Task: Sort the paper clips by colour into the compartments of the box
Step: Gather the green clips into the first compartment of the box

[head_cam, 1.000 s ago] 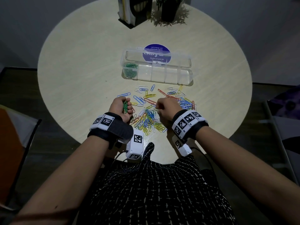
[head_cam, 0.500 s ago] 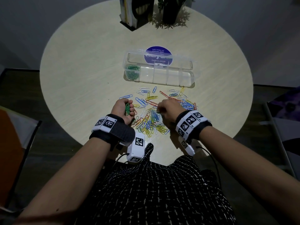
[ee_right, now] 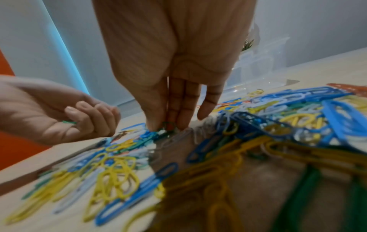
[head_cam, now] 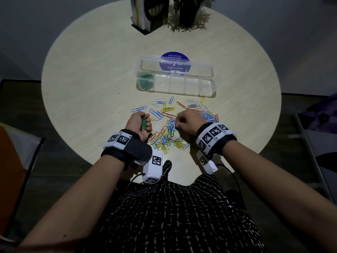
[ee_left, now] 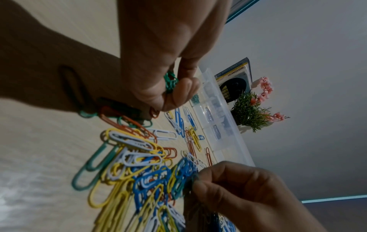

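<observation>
A mixed pile of paper clips (head_cam: 169, 134) in blue, yellow, red, white and green lies on the round table (head_cam: 82, 88), in front of me. Behind it stands the clear compartment box (head_cam: 209, 88) with its lid open. Its leftmost compartment holds green clips (head_cam: 145, 81); the other compartments look empty. My left hand (head_cam: 141, 122) rests at the pile's left edge and grips a bundle of green clips (ee_left: 170, 81) in curled fingers. My right hand (head_cam: 179, 123) is down on the pile, thumb and fingers pinching a green clip (ee_right: 167, 125).
A round purple sticker (head_cam: 175, 61) shows through the box lid. A book holder (head_cam: 145, 13) and a small potted plant (head_cam: 187, 15) stand at the table's far edge. An orange chair (head_cam: 11, 161) is at the left. Loose clips (head_cam: 139, 109) lie scattered between pile and box.
Both hands keep nearly the same places at the pile. The left hand still grips its green clips, and the right hand's fingers stay down among the clips.
</observation>
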